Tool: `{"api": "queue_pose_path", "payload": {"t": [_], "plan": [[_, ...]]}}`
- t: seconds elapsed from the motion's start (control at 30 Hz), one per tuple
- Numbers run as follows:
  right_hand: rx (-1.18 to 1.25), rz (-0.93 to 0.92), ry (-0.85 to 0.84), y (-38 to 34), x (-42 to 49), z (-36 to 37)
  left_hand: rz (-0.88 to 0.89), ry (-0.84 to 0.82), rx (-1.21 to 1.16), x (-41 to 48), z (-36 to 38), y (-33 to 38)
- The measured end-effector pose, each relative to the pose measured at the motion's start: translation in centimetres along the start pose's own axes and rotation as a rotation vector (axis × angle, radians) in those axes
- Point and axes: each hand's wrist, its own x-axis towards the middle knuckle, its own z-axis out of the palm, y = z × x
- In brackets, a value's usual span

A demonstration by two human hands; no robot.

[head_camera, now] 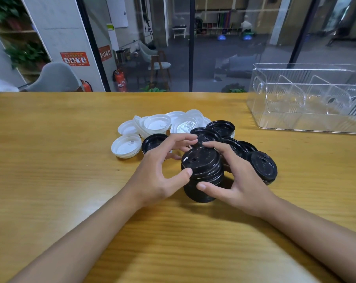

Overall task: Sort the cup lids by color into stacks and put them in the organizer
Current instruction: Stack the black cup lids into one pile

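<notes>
A stack of black lids (202, 170) stands on the wooden table (50, 160) in front of me. My left hand (158, 170) curls round its left side, thumb on the rim. My right hand (234, 176) grips its right side, thumb low on the front. Loose black lids lie behind and to the right, such as one (263, 165) by my right hand and one (152, 142) beyond my left. Several white lids (156, 124) are scattered further back. The clear organizer (308, 101) with dividers sits at the far right.
The table's far edge runs along a glass wall. A white lid (126, 149) lies upturned at the left of the pile. Bare tabletop stretches to the left and in front of me.
</notes>
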Motion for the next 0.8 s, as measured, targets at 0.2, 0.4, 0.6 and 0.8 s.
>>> {"api": "queue_pose_path", "payload": {"t": [0.2,0.4,0.6,0.8], "plan": [[-0.004,0.001,0.0,0.18,-0.08,-0.01,-0.058,0.069,0.036,0.08,0.53,0.11],[0.014,0.022,-0.012,0.19,-0.05,-0.03,-0.04,0.037,-0.024,-0.02,0.02,0.38],[0.011,0.014,-0.009,0.14,-0.04,-0.02,0.002,0.045,-0.104,-0.11,0.4,0.22],[-0.003,-0.002,-0.017,0.29,-0.07,-0.13,-0.022,0.024,-0.149,-0.13,0.46,0.39]]}}
